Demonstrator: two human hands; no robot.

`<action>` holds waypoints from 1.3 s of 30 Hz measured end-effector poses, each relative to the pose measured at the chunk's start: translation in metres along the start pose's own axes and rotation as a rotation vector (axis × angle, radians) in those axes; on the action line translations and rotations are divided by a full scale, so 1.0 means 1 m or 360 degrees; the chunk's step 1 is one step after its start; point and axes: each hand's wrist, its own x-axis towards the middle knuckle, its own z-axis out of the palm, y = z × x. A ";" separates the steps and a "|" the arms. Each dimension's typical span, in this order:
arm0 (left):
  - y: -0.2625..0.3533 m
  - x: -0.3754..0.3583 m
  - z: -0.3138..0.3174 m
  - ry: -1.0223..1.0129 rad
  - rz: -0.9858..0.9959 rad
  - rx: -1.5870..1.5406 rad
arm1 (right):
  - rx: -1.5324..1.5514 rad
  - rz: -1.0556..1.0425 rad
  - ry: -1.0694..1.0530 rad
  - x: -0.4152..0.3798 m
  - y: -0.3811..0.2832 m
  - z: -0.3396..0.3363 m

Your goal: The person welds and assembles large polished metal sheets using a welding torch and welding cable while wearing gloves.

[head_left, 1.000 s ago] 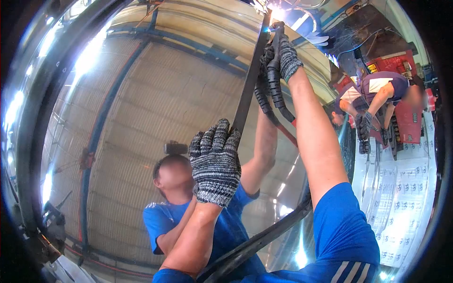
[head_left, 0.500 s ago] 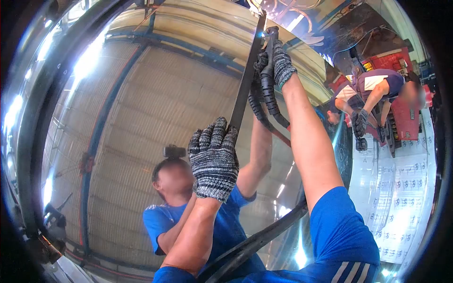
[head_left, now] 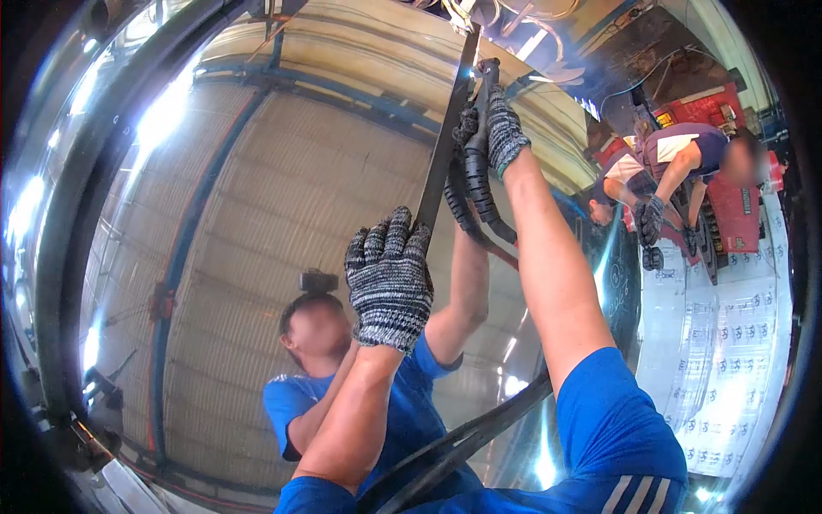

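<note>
My right hand (head_left: pixel 507 135), in a grey and black knit glove, is closed around a black torch (head_left: pixel 481 116) with a ribbed cable neck. A small bright spark shows at the torch tip, against the edge of a long dark flat metal bar (head_left: pixel 448 133). My left hand (head_left: pixel 390 283), gloved alike, lies flat with its fingers stretched out over the near end of the bar. Beneath both is a shiny metal sheet (head_left: pixel 248 180), which mirrors the roof, my arms and the torch. The undersides of my left fingers are hidden.
At the right, a co-worker (head_left: pixel 685 150) in gloves bends over beside red machines (head_left: pixel 738 206). White printed sheeting (head_left: pixel 728 343) lies below them. Black cable (head_left: pixel 471 437) runs across near my body. Coiled wires (head_left: pixel 548 21) are at the top.
My right hand and the torch have moved a little toward me along the bar, and the spark with them. My left hand stays almost in place. The co-worker's hands shifted slightly.
</note>
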 end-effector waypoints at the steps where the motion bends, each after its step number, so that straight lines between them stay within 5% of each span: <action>1: 0.000 0.000 -0.001 0.0005 0.0004 0.0000 | -0.0003 -0.0036 0.0007 -0.003 0.000 0.002; 39: -0.012 -0.003 0.012 0.0132 0.0070 0.0074 | 0.0011 0.0045 0.0039 -0.099 0.026 0.022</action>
